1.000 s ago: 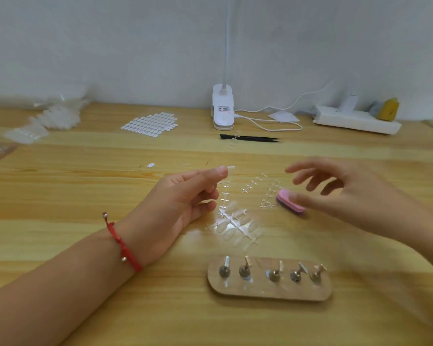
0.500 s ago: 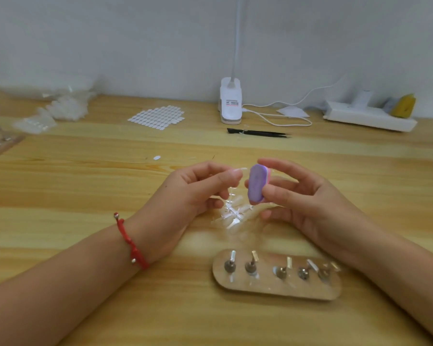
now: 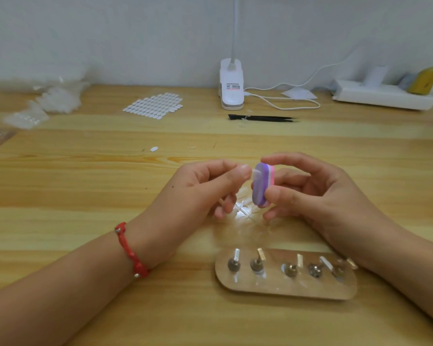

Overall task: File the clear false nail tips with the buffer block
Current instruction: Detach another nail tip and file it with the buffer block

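Centrally, above the worktop (image 3: 85, 186), a clear false nail tip (image 3: 256, 172) is pinched between the thumb and forefinger of the left hand (image 3: 200, 193), the other fingers being curled loosely beneath. A red cord bracelet (image 3: 130, 250) is worn on that wrist. The buffer block (image 3: 261, 187), purple on the near face and pink on the far one, is held upright in the right hand (image 3: 310, 193), gripped at the top by a fingertip and at the bottom by the thumb. The nail tip is set against the upper part of the purple face.

Below the hands, more clear nail tips (image 3: 243, 211) are partly hidden and too blurred to be counted. Nearer the viewer, a wooden holder (image 3: 285, 287) with five metal stands is laid flat, its right end covered by the right forearm.

Farther back, black tweezers (image 3: 263, 118), a sheet of white adhesive tabs (image 3: 154, 105) and a white clip lamp (image 3: 231, 86) are seen; the lamp bears a label whose writing cannot be read. A white power strip (image 3: 383, 97) is placed at the right, and clear plastic bags (image 3: 48, 101) at the left are blurred.
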